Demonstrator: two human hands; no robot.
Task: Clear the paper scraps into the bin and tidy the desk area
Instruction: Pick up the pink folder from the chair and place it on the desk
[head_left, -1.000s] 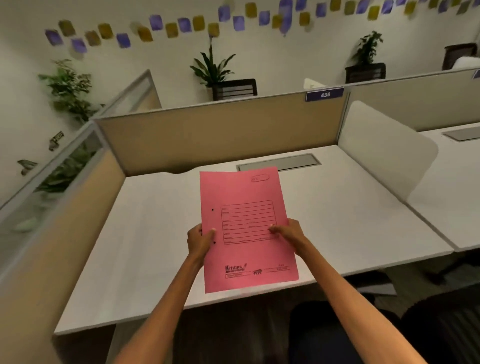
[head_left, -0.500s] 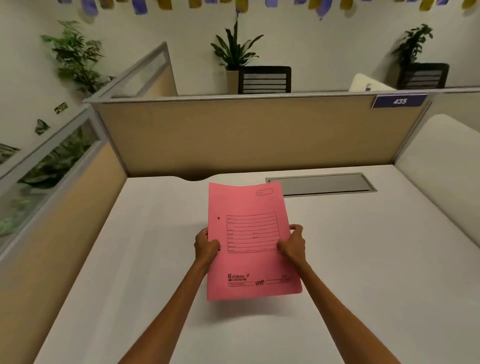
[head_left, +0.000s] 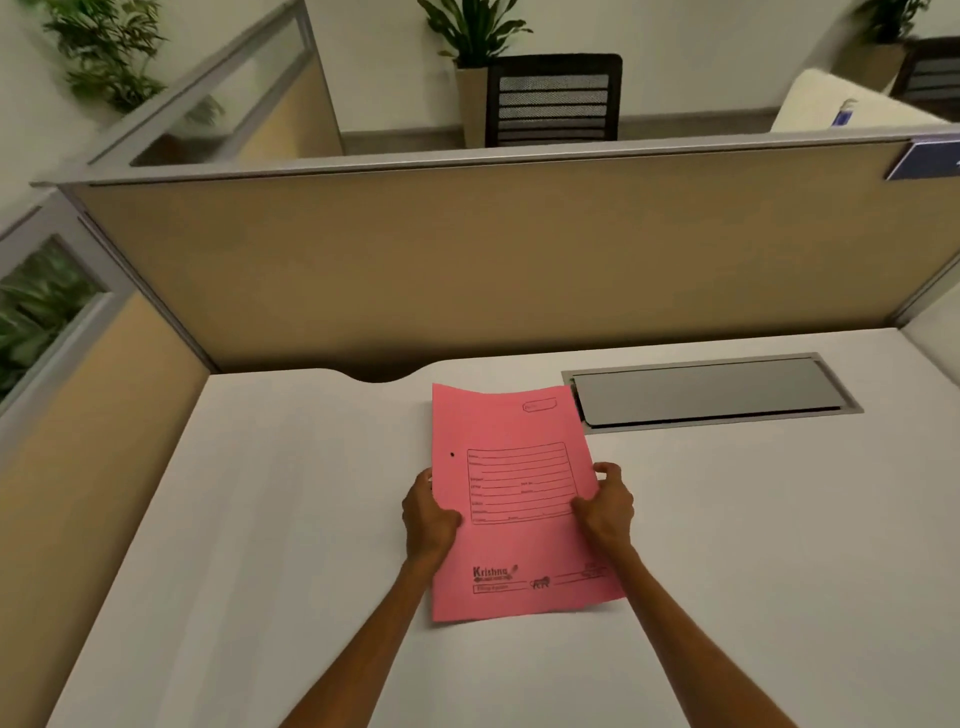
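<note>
Over white desk (head_left: 260, 519), left hand (head_left: 428, 514) and right hand (head_left: 605, 506) pinching pink folder (head_left: 514, 499), grey cable hatch (head_left: 711, 389) just beside it

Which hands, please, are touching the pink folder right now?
Touching, both: the head view shows the left hand gripping the folder at its left edge and the right hand at its right.

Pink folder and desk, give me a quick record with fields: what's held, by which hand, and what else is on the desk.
held: pink folder, printed side up
left hand: grips the folder's left edge
right hand: grips the folder's right edge
desk: white, grey cable hatch beside the folder's far right corner
scraps, bin: none in view
behind: tan partition
</note>
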